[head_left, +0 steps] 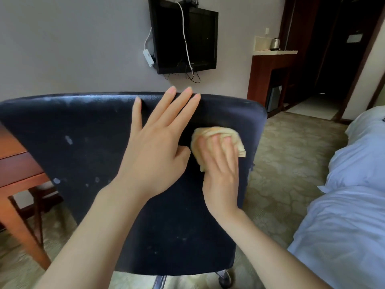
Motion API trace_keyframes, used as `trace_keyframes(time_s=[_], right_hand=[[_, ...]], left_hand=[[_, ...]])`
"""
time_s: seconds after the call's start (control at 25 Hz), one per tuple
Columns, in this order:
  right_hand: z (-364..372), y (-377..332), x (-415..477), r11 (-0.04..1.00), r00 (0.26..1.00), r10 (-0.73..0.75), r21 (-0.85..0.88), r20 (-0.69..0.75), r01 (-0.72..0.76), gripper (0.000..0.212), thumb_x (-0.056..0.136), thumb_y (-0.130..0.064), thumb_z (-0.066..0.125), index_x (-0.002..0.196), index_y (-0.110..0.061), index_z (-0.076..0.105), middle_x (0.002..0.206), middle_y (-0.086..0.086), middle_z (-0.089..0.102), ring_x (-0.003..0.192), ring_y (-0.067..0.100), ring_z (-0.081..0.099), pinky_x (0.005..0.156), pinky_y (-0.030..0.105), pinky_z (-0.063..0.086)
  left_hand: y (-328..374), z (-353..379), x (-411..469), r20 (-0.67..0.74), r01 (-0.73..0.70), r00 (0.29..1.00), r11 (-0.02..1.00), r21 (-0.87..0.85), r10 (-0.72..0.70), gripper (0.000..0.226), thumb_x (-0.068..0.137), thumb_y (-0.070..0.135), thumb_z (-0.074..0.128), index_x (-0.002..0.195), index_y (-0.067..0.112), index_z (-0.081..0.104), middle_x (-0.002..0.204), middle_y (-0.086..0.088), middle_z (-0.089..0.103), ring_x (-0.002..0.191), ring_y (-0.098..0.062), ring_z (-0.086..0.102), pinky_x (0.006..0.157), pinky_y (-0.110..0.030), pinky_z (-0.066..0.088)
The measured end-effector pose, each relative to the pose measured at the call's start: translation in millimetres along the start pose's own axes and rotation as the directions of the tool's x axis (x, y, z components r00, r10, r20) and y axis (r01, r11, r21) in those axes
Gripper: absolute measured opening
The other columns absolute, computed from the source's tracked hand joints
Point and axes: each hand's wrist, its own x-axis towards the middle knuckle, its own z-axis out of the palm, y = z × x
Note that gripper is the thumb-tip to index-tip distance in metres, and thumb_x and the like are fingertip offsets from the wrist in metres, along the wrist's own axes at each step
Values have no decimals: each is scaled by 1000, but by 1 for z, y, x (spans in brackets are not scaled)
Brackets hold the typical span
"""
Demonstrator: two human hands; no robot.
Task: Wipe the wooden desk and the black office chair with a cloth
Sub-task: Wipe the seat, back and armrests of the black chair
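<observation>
Two hands worked on the back of a black chair [83, 142], one bracing it, one wiping.

The left hand [158, 147] lay flat on the chair back, its fingers straight and spread, with the fingertips reaching the top edge. Just to its right, the right hand [220, 172] pressed a bunched yellow cloth [216, 132] against the padding, fingers curved over the wad, which bulged out past the fingertips. The hand was slightly blurred. The chair back was broad with rounded corners, its dark matt surface showing pale dusty smears and spots left of the hands. A red-brown wooden desk [16, 163] stood beyond the chair's left edge. A white bed [343, 205] lay to the right, with patterned carpet [281, 163] between it and the chair.
</observation>
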Motion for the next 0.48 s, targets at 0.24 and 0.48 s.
trace_keyframes(time_s=[0.24, 0.48], right_hand=[[32, -2, -46, 859, 788, -461, -18, 408, 512, 71, 80, -6, 72, 141, -13, 36, 135, 1, 53, 130, 19, 39, 116, 36, 16], [26, -4, -19, 587, 487, -689, 19, 538, 809, 36, 89, -9, 57, 124, -17, 62, 129, -1, 60, 124, 17, 52, 113, 35, 28]], left_hand=[[-32, 37, -75, 73, 178, 981, 984, 9, -178, 92, 86, 12, 55, 150, 35, -7, 157, 13, -19, 143, -12, -21, 112, -37, -22], [-61, 78, -144, 217, 603, 795, 773, -195, -566, 104, 87, 8, 50, 130, 58, -31, 141, 31, -38, 139, -3, -28, 113, -39, -15]])
